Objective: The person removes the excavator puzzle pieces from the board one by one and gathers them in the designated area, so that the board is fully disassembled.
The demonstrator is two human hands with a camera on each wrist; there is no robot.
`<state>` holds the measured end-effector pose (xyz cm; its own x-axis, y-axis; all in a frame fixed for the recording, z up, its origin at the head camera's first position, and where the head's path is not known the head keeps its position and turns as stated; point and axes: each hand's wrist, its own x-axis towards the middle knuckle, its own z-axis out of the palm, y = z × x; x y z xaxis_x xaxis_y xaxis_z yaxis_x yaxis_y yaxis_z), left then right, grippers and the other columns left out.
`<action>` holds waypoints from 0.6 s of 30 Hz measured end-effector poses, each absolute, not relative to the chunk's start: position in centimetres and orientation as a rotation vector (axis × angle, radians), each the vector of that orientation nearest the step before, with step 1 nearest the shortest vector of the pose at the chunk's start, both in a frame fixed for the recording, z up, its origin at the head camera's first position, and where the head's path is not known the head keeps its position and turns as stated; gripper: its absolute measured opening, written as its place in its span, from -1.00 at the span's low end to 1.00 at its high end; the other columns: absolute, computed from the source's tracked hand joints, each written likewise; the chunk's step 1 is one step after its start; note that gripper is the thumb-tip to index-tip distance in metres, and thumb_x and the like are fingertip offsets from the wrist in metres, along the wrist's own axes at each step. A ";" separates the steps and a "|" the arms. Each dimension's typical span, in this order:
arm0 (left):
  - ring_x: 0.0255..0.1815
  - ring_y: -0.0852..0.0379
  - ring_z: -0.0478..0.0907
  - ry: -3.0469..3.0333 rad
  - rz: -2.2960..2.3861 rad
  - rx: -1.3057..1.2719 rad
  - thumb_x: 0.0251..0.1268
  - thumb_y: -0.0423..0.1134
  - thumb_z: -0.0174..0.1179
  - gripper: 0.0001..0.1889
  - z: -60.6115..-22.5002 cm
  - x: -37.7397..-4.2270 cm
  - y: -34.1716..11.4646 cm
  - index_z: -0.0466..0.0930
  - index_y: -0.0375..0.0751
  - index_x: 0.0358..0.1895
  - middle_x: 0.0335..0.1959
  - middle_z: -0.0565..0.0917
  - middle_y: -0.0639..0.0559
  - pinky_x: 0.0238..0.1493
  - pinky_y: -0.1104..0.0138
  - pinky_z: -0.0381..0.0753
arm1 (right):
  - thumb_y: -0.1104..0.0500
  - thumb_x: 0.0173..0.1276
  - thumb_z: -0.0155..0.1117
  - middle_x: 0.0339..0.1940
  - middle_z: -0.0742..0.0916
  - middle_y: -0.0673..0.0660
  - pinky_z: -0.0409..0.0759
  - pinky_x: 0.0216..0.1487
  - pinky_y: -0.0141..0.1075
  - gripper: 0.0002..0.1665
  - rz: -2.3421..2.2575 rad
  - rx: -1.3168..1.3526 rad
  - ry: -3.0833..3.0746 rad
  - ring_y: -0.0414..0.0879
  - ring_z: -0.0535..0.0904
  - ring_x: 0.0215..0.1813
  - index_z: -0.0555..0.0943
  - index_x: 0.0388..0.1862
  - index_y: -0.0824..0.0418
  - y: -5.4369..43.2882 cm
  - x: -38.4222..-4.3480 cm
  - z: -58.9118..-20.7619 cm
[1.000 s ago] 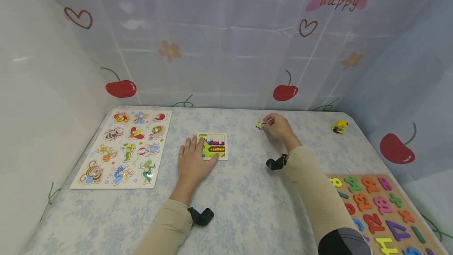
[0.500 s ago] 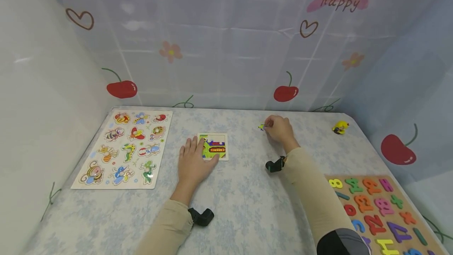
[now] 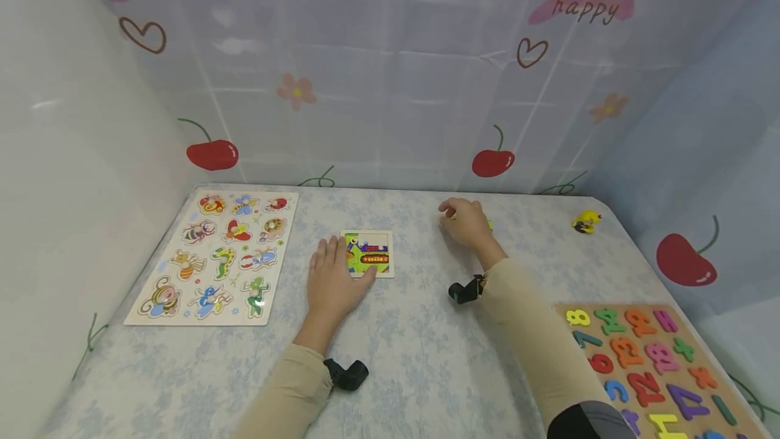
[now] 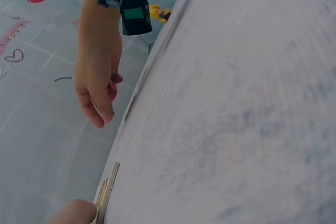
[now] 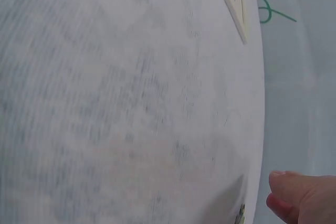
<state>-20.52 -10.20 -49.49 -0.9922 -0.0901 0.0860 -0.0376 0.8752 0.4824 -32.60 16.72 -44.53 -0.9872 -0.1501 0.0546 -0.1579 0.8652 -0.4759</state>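
Note:
My left hand (image 3: 333, 283) lies flat at the left side of a small square jigsaw puzzle (image 3: 373, 253), a tracked vehicle in a pale frame. Its fingers rest at the left edge and the thumb at the lower edge. In the left wrist view, the puzzle's edge (image 4: 108, 193) shows beside that hand. My right hand (image 3: 466, 223) hovers low over the table to the puzzle's right. In the left wrist view its fingers (image 4: 105, 109) hang loosely curled with nothing held. A puzzle piece (image 3: 490, 225), mostly hidden by the right hand, lies on the table just beyond it.
An insect picture puzzle board (image 3: 210, 256) lies at the left. A board of coloured letters and numbers (image 3: 661, 314) is at the front right, partly under the right sleeve. A yellow toy duck (image 3: 587, 221) stands at the back right. A printed curtain (image 3: 390, 87) rises behind the table.
My right hand has let go of the small puzzle piece it was pinching and moved slightly left. The piece now shows to the right of the hand. My left hand stays put.

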 end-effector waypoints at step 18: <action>0.66 -0.15 -0.16 -2.979 -0.679 0.110 0.55 0.10 -0.26 -0.29 -49.6 -19.9 -11.0 0.05 -0.31 0.56 0.62 0.04 -0.18 0.64 -0.01 -0.15 | 0.11 0.41 0.30 -0.14 0.69 0.02 0.51 0.09 -0.11 -0.75 0.938 0.568 -3.076 -0.02 0.49 0.02 0.68 0.04 0.04 6.2 -30.4 -45.1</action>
